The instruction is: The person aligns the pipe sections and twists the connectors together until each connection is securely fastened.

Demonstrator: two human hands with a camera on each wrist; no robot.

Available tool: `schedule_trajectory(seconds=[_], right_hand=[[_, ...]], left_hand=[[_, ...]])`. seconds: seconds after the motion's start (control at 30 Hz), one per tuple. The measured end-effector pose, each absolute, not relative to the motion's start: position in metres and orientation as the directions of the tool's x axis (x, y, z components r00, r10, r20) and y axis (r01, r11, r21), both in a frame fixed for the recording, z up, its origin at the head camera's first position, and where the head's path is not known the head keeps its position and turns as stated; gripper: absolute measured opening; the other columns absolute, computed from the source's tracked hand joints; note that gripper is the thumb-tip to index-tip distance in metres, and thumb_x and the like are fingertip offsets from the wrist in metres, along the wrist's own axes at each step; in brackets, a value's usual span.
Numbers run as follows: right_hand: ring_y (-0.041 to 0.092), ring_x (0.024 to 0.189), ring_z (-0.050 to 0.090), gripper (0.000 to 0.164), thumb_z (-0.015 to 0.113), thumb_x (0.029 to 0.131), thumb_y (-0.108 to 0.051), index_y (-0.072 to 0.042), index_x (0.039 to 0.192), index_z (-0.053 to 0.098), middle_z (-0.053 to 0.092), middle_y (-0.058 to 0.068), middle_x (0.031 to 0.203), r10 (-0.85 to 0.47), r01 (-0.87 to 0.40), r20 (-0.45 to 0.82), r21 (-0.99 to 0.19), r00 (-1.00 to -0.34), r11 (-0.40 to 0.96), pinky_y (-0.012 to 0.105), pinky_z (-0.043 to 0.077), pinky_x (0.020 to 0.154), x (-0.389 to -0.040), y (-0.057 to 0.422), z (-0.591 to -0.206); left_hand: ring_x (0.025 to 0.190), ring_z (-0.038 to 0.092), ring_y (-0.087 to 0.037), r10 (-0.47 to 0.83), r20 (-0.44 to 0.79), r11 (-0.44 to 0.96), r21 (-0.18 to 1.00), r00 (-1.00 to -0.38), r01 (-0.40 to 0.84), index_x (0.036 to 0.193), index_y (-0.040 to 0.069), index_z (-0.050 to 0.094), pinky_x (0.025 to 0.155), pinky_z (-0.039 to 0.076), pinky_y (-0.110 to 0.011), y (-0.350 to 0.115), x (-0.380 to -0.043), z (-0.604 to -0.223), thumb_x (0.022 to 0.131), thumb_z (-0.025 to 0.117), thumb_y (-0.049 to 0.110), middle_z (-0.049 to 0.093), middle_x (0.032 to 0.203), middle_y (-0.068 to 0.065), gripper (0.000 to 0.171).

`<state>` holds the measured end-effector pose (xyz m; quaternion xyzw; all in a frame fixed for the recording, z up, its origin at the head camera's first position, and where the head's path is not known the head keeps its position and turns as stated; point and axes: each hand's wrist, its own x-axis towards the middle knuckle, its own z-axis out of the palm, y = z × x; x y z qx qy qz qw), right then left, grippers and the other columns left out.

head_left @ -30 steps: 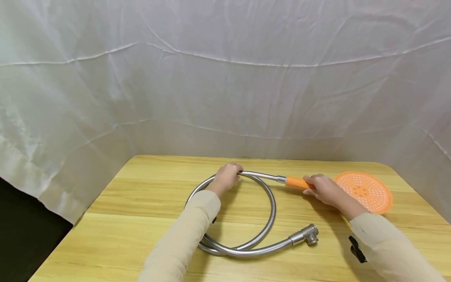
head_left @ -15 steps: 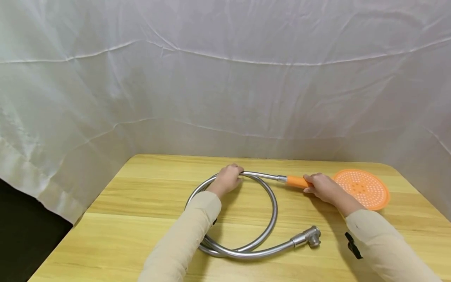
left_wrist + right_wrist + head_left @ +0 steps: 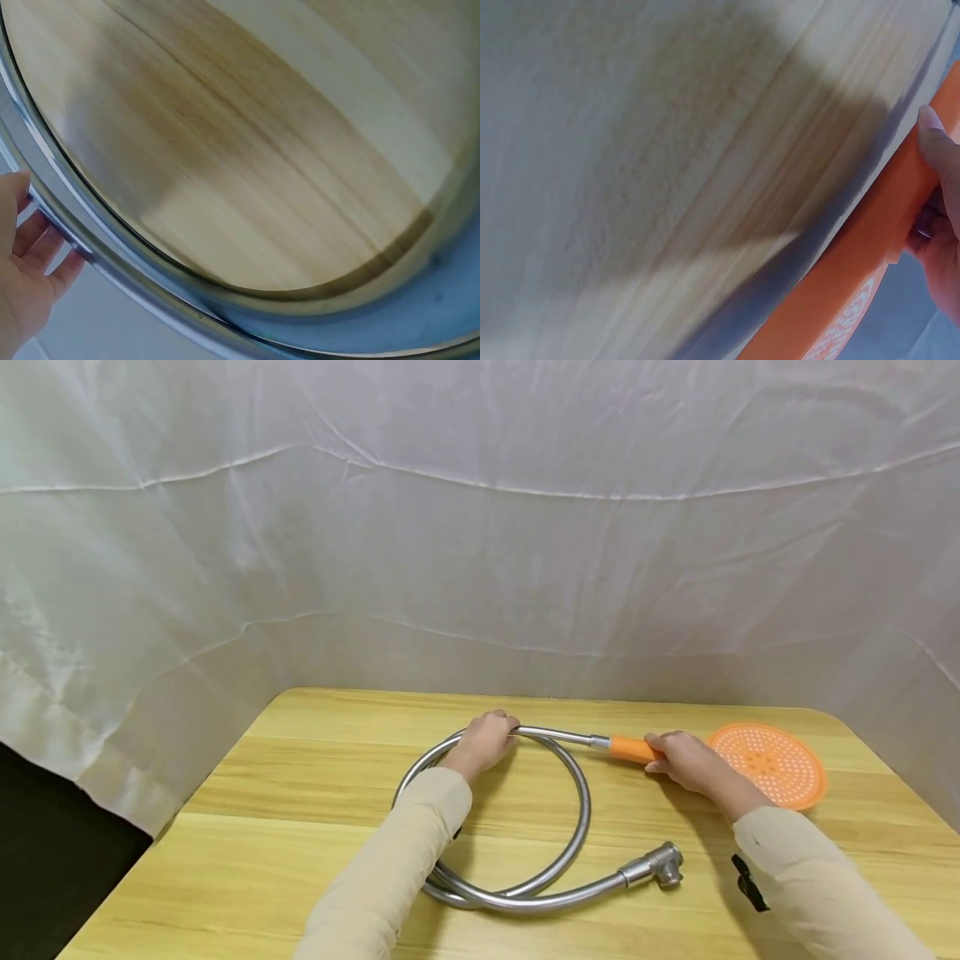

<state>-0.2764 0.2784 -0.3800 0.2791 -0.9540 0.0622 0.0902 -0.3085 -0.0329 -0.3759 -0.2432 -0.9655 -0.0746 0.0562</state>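
An orange hand shower (image 3: 787,767) with a round, perforated head lies toward the right of the table in the head view. My right hand (image 3: 690,762) grips its orange handle (image 3: 628,748), the thumb along the near side in the right wrist view (image 3: 941,146). From the handle's end runs a silver metal shower hose (image 3: 582,814), looped into a coil. At the top of that coil my left hand (image 3: 486,740) holds the hose, its fingertips around the tube in the left wrist view. The hose's other end carries a metal elbow fitting (image 3: 663,864), lying nearer to me.
Everything rests on a light wooden table (image 3: 285,860) with rounded far corners. Pale cloth sheeting (image 3: 480,568) hangs behind the table and along both sides. A dark gap (image 3: 60,852) shows beyond the table's left edge.
The round shower head has shifted slightly left over the last second, and the fitting end of the hose slightly right. Both hands have kept their holds nearly in place.
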Motion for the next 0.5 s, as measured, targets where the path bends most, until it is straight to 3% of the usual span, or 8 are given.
schedule_trajectory(seconds=[0.5], right_hand=[[0.012, 0.059, 0.039, 0.022, 0.07, 0.08, -0.016, -0.002, 0.089, 0.056, 0.046, -0.001, 0.063, -0.507, -0.53, 0.187, -0.104, -0.841, 0.841, 0.028, 0.036, 0.056, -0.2718, 0.2768, -0.384]], left_hand=[[0.1, 0.061, -0.023, 0.469, 0.11, 0.869, 0.118, -0.876, 0.48, 0.119, 0.009, 0.06, 0.084, 0.051, -0.033, -0.0345, -0.3004, -0.3729, 0.092, 0.059, 0.02, 0.063, 0.107, -0.008, 0.03]])
